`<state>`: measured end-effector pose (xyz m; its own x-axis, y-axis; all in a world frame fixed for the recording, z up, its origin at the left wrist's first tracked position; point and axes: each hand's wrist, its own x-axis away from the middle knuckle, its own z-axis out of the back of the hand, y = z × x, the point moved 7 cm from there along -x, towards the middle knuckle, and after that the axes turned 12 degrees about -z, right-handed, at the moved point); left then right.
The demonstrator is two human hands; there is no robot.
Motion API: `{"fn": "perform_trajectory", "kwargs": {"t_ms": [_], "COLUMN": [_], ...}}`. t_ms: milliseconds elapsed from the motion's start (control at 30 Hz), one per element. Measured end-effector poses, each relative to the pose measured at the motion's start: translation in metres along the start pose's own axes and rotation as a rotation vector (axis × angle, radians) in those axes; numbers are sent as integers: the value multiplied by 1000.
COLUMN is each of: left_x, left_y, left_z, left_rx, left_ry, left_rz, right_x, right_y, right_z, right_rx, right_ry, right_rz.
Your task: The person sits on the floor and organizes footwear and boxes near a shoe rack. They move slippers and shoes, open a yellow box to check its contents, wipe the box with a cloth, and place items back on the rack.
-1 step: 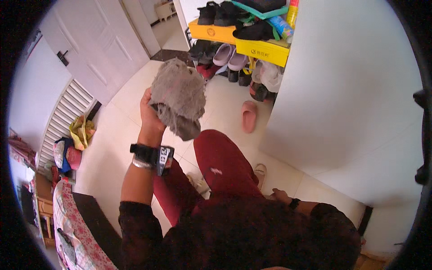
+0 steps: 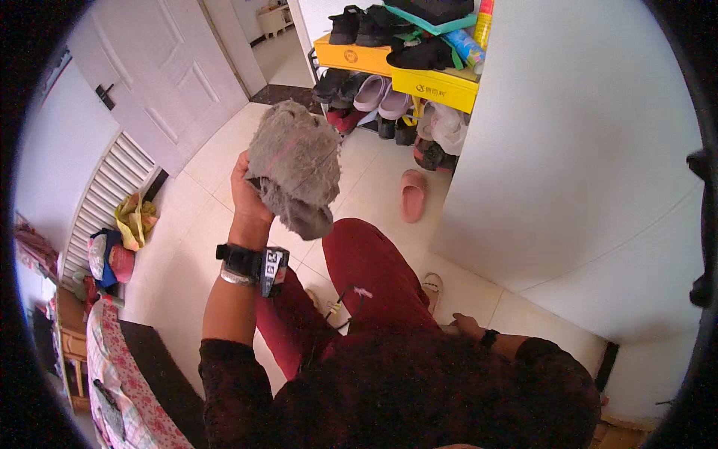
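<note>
A: What is the left hand (image 2: 253, 196) doing?

B: It grips a crumpled grey bundle of fuzzy cloth (image 2: 294, 165) from its left side, fingers pressed against the fabric. The bundle is held up in front of the body, above the pale glossy tile floor (image 2: 198, 247).

A: And the right hand (image 2: 469, 327)?

B: Low on the right, beside the thigh of the dark red trousers (image 2: 381, 273). It is small and partly hidden there, so I can't tell whether it holds anything.

A: Anything on the wrists?

B: A black boxy device on a strap (image 2: 274, 271) on the left, and a narrow black band (image 2: 489, 338) on the right.

A: What lies beyond the cloth?

B: A single pink rubber slipper (image 2: 413, 197) on the tiles, and past it a pair of lavender clogs (image 2: 383, 97) under a bright yellow cardboard box (image 2: 434, 88).
</note>
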<state>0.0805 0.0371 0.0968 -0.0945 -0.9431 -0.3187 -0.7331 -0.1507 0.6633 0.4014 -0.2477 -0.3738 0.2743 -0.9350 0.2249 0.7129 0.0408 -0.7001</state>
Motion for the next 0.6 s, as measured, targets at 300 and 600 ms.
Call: {"fn": "perform_trajectory", "kwargs": {"t_ms": [300,600], "left_x": [56,-14], "left_y": [7,-8], "left_z": [48,146], "left_rx": [68,39], "left_ry": [71,139], "left_rz": [110,206], "right_x": [27,105], "right_y": [83,56], "right_z": [-63,-103], "right_rx": [-207,-623], "right_ry": [12,-128], "right_rz": [-271,-746]}}
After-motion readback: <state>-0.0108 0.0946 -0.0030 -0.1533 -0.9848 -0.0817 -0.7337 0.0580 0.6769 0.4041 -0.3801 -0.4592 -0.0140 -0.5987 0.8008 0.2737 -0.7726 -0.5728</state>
